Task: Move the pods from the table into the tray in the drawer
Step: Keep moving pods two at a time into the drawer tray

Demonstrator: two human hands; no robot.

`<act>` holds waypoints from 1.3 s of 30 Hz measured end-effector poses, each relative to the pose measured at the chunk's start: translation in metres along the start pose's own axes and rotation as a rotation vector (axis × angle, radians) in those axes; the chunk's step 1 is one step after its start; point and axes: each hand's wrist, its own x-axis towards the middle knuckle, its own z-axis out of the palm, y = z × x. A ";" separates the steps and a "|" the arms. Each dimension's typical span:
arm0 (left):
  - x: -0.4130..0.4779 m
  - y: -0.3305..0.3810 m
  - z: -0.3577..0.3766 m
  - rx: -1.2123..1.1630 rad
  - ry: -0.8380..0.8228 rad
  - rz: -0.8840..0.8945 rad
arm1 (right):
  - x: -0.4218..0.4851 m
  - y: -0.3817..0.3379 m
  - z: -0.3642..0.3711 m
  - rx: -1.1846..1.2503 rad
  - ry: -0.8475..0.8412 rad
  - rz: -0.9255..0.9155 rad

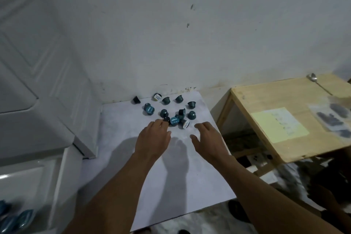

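Both hands reach out over the white tabletop toward a bunch of small dark blue pods. The pods sit near the far edge, close to the wall. Some stand up, some lie on their sides, and a few show a pale lid.

The left hand has its fingers loosely spread and bent down. Its fingertips are right at the nearest pods, maybe touching one, but the view is too blurry to be sure. The right hand is spread wide, just beside the pile, and holds nothing.

This looks like the picking-up step. Most pods are still on the tabletop.

At the bottom left is the drawer, pulled out. A few blue shapes lie in its corner. They are probably pods already put away, but they are blurred.

Next, each hand needs to close around a pod or two. The pods are small and round, so they may roll if nudged. Then the hands must carry them down and to the left, into the tray.
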 end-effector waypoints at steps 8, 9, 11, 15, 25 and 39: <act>0.040 -0.019 0.053 -0.092 -0.143 -0.085 | 0.059 0.008 0.035 0.043 -0.097 0.070; 0.043 -0.020 0.059 -0.105 -0.157 -0.085 | 0.064 0.008 0.038 0.053 -0.113 0.086; 0.052 -0.024 0.075 -0.121 -0.177 -0.084 | 0.078 0.007 0.044 0.055 -0.151 0.108; 0.064 -0.032 0.102 -0.134 -0.219 -0.069 | 0.098 0.007 0.055 0.064 -0.209 0.154; 0.078 -0.047 0.123 -0.139 -0.314 -0.070 | 0.122 0.012 0.080 0.115 -0.218 0.213; 0.049 -0.025 0.064 -0.300 -0.302 -0.250 | 0.082 0.013 0.044 0.113 -0.183 0.120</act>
